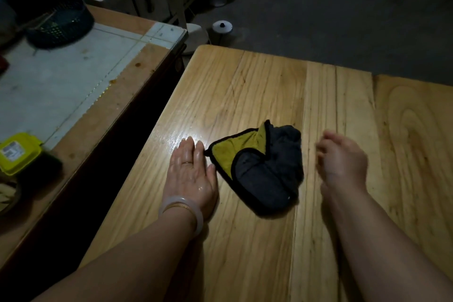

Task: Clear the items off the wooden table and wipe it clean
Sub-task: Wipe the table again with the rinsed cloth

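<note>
Your cloth [259, 167] sat crumpled mid wooden table [269, 86]. Your left hand [192, 172] lay flat, fingers straight, touching its left corner; your right hand [342, 159] hovered blurry, loosely curled, holding nothing.

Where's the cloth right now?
Head view: the cloth lies crumpled on the wooden table, between the left hand and right hand.

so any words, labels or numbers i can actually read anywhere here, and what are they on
None can be read.
Yellow container lid, on the side counter: a pale label with print, too small and blurred to read.
Cloth on the wooden table: no tag or print visible.
Ring and bangles on the left hand: no markings visible.
</note>
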Demonstrator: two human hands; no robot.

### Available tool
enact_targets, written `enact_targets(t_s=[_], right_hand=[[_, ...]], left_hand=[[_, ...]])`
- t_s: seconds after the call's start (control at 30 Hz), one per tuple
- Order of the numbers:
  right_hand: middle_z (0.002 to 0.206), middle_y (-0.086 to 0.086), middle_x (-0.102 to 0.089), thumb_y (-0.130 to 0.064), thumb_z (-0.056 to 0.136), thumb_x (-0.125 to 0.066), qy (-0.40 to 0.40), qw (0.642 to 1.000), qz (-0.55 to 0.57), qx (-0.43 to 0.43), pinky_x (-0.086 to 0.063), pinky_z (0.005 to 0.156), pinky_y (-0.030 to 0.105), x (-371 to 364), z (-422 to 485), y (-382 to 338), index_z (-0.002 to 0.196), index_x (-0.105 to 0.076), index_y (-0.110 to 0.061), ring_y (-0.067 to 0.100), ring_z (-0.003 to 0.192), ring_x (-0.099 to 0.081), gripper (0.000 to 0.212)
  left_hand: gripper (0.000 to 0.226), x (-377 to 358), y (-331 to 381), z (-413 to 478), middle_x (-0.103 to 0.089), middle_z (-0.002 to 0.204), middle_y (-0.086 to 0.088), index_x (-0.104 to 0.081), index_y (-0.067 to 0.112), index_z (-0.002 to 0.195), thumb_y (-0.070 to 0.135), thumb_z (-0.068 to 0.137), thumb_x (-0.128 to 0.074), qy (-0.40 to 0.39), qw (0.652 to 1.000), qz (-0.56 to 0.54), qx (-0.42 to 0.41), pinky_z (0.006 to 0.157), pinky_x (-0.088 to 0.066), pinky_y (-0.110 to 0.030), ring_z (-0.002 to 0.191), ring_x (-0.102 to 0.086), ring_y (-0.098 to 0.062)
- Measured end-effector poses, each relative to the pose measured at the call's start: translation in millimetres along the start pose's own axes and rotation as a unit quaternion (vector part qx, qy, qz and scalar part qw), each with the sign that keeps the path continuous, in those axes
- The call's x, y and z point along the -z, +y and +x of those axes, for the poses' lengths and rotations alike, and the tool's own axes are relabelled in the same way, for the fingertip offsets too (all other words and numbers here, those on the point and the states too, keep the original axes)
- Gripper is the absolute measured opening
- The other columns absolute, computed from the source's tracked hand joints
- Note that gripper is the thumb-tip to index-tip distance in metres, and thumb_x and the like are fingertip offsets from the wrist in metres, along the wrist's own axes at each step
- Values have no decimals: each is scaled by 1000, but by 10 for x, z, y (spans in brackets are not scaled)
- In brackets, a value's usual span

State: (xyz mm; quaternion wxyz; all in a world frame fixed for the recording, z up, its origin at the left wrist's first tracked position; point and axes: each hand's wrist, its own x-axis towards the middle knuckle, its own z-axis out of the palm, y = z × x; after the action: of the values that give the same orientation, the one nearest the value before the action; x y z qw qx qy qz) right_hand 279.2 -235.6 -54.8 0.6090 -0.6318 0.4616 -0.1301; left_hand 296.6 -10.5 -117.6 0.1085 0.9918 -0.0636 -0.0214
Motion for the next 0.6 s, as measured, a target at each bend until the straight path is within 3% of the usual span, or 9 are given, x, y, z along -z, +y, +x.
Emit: enact_targets(t_s=[0.07, 0.13, 0.2, 0.23, 0.3, 0.37, 0.47, 0.6], right_hand=[[116, -5, -64, -6, 91, -56, 46, 989, -95, 104, -51, 91, 26, 33, 8, 11, 116, -65, -24, 8, 104, -59, 32], [116, -6, -61, -7, 93, -53, -4, 965, -144, 220, -44, 78, 13, -62, -123, 28, 109, -62, -28, 4, 101, -56, 28], [112, -7, -57, -17, 93, -52, -59, 920, -214, 324, -44, 74, 18, -222, -273, 43, 104, -62, -32, 6, 98, -53, 21], [111, -7, -55, -23, 93, -51, -81, 895, -256, 357, -46, 81, 26, -308, -303, 69, 104, -64, -30, 10, 100, -51, 19], [121, -2, -52, -33, 97, -46, -129, 850, -365, 357, -36, 103, 40, -449, -293, 127, 114, -65, -25, 18, 115, -45, 27], [147, 4, -36, -47, 100, -34, -177, 795, -481, 325, -12, 119, 46, -540, -206, 226, 140, -47, -28, 24, 139, -24, 46], [163, 2, -4, -61, 98, -16, -200, 720, -571, 342, 10, 118, 52, -623, 17, 369, 154, -8, -35, 24, 149, 8, 62], [164, 5, 0, -66, 95, -12, -187, 715, -575, 350, 12, 117, 53, -766, 149, 323, 154, 0, -36, 24, 149, 13, 67]], left_hand=[[66, -6, -1, 1, -12, 157, -11, -19, 11, 149, 42, 92, -14, 0, 1000, 2, -1, 119, 1, -34, 145, -4, -22], [66, 0, -4, 6, -14, 157, -11, -21, 10, 149, 42, 91, -15, 2, 1000, 3, 2, 119, -1, -35, 145, -5, -22], [67, 12, 0, -2, -12, 157, -11, -19, 11, 149, 43, 91, -13, -4, 1000, 8, 2, 119, 0, -35, 145, -4, -22], [67, 16, -1, -5, -11, 157, -10, -17, 11, 149, 43, 91, -12, -10, 1000, 10, 1, 119, 1, -34, 145, -3, -21], [67, 21, 4, -4, -10, 157, -10, -16, 12, 150, 43, 91, -12, -13, 1000, 5, 1, 119, 2, -34, 145, -2, -21], [66, 27, 9, 0, -10, 157, -10, -17, 11, 150, 43, 91, -13, -9, 1000, -2, 4, 119, 1, -34, 145, -2, -21], [61, 34, 17, 3, -7, 158, -9, -15, 12, 150, 41, 97, -17, -14, 1000, 0, 8, 119, 2, -35, 145, 1, -21], [60, 32, 16, 8, -5, 158, -8, -14, 13, 150, 42, 98, -22, -14, 1000, -9, 12, 119, 3, -34, 145, 3, -20]])
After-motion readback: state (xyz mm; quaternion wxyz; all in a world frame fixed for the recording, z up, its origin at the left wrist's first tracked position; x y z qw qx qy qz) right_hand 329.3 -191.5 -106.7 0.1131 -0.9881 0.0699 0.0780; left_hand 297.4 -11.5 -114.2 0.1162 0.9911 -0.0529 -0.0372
